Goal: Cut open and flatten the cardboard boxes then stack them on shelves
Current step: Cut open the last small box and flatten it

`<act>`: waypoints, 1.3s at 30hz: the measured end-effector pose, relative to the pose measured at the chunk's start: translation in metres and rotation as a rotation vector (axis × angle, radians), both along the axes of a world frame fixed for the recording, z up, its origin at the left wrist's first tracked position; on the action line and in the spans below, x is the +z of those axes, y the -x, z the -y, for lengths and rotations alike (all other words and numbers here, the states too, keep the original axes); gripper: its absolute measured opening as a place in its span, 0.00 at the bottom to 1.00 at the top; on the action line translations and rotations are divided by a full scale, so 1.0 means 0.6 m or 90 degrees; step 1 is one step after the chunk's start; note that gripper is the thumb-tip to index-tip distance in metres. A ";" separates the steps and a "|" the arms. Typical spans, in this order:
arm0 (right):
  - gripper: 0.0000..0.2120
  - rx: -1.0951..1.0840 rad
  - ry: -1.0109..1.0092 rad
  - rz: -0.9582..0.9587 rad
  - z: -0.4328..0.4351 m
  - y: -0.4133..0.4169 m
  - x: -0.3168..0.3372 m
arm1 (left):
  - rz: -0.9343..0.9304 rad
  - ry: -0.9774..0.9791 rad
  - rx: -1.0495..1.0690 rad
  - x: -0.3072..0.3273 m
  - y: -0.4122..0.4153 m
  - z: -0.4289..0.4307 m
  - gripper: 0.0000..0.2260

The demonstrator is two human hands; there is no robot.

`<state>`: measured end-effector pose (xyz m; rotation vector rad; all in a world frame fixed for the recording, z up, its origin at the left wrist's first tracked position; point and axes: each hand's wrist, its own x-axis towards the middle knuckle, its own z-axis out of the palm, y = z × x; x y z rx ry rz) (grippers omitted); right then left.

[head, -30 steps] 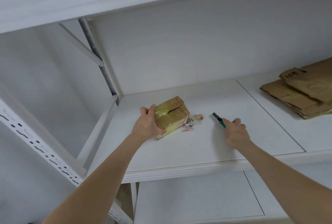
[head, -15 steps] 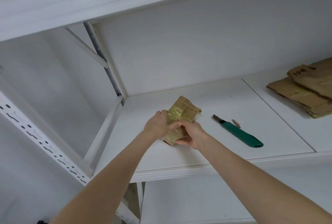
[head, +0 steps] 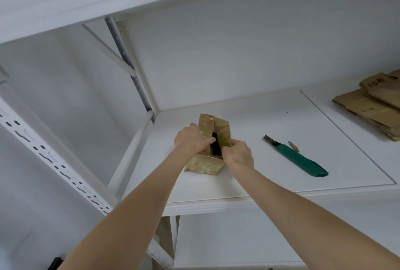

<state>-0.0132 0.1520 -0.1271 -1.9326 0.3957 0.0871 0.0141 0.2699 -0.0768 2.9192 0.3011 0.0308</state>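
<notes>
White shelf [head: 270, 185]: one small taped box [head: 207, 166], gripped at its flaps by left hand [head: 191, 141] and right hand [head: 238, 155]; one green knife [head: 300, 159]; one flattened cardboard stack [head: 372, 107].

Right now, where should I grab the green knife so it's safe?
Take the green knife by its thick green handle, coming from the near, right end. Its bare blade sticks out at the far left end, so keep fingers away.

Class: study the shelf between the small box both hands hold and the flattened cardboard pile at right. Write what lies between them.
A green utility knife, blade out, lies on the shelf between box and pile, a cardboard scrap beside it. Nothing else visible.
</notes>
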 end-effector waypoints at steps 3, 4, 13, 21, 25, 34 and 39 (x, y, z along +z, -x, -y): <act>0.08 0.024 -0.006 -0.020 0.005 -0.006 -0.007 | -0.021 -0.075 -0.014 0.010 0.000 0.015 0.27; 0.07 0.033 -0.002 -0.020 0.004 -0.007 -0.006 | -0.035 -0.097 -0.016 0.014 -0.001 0.019 0.27; 0.07 0.038 0.094 0.056 0.029 -0.015 0.005 | -0.066 0.082 -0.150 0.051 -0.013 0.026 0.15; 0.10 0.044 0.106 0.046 0.058 -0.018 0.002 | -0.007 0.401 -0.116 0.052 -0.001 -0.006 0.14; 0.26 0.053 0.129 0.017 0.061 -0.020 0.021 | 0.035 0.363 -0.147 0.049 0.008 0.006 0.13; 0.32 0.080 0.151 0.026 0.084 -0.033 0.073 | 0.124 0.280 -0.187 0.047 0.012 0.017 0.15; 0.11 0.074 -0.354 0.023 0.109 -0.018 0.067 | 0.100 0.494 -0.085 0.035 -0.007 -0.041 0.10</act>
